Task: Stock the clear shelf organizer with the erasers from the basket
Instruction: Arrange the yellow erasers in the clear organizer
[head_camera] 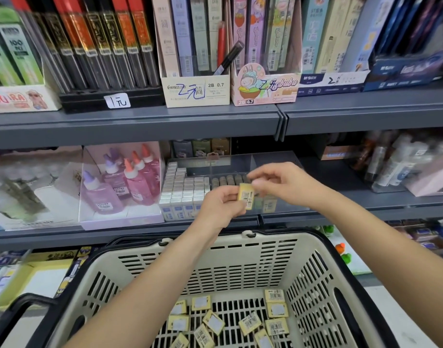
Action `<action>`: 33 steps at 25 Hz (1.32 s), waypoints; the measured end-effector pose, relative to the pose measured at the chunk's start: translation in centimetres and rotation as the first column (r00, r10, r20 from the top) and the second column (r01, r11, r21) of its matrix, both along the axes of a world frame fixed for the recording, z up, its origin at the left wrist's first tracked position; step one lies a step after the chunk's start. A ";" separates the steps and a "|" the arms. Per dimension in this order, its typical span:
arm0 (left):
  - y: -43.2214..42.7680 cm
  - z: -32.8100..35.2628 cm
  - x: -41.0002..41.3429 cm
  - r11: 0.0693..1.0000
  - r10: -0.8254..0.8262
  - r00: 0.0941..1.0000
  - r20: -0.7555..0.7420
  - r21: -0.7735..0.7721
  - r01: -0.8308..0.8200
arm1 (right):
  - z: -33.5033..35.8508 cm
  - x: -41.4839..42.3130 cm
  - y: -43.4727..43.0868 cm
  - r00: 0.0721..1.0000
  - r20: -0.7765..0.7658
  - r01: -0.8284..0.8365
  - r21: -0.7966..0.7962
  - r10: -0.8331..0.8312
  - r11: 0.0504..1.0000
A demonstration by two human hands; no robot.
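Directly ahead, the left hand pinches a yellow eraser by its left edge, holding it upright at the front edge of the clear shelf organizer on the middle shelf. The right hand, fingers curled, sits at the eraser's top right corner; I cannot tell whether it grips. Loose erasers lie scattered on the floor of the basket below. White boxes fill the organizer's left compartment.
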State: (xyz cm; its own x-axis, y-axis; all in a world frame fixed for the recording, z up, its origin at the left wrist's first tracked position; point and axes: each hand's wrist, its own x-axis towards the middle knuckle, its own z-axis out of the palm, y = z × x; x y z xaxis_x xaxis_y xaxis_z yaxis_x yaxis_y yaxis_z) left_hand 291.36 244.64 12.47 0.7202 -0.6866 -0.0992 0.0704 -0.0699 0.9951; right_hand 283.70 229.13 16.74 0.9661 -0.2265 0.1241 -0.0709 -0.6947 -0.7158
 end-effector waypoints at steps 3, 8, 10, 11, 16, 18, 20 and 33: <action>-1.1 0.7 -0.7 1.000 -0.025 0.999 0.026 0.012 0.025 | 0.4 -0.7 -0.1 1.000 -0.009 -0.028 -0.025 0.027 0.999; 1.3 -0.5 -0.1 0.986 0.006 0.953 0.301 0.157 -0.056 | 0.4 -0.8 -4.2 0.959 0.045 0.284 -0.106 -0.281 0.953; 2.9 -1.2 0.3 0.971 -0.018 0.905 0.425 0.223 -0.085 | 0.1 -0.3 -5.2 0.929 0.089 0.370 -0.221 -0.359 0.902; 3.7 -1.5 0.4 0.963 -0.029 0.880 0.474 0.249 -0.102 | -0.2 0.1 -5.3 0.925 0.084 0.379 -0.245 -0.370 0.892; 6.4 -3.7 -0.2 0.906 -0.120 0.726 0.677 0.373 -0.198 | -2.3 2.7 -4.5 0.946 -0.165 0.223 -0.287 -0.278 0.932; 6.7 -4.6 -0.5 0.883 -0.161 0.668 0.727 0.408 -0.231 | -3.1 3.2 -4.6 0.932 -0.252 0.201 -0.245 -0.262 0.949; 6.7 -5.1 -0.7 0.873 -0.176 0.632 0.755 0.417 -0.254 | -3.5 3.4 -4.9 0.914 -0.308 0.195 -0.241 -0.265 0.951; 14.4 -5.7 -3.3 0.942 -0.140 0.741 0.657 0.318 -0.104 | -3.1 -5.5 5.0 0.983 0.122 0.144 -0.034 -0.139 0.989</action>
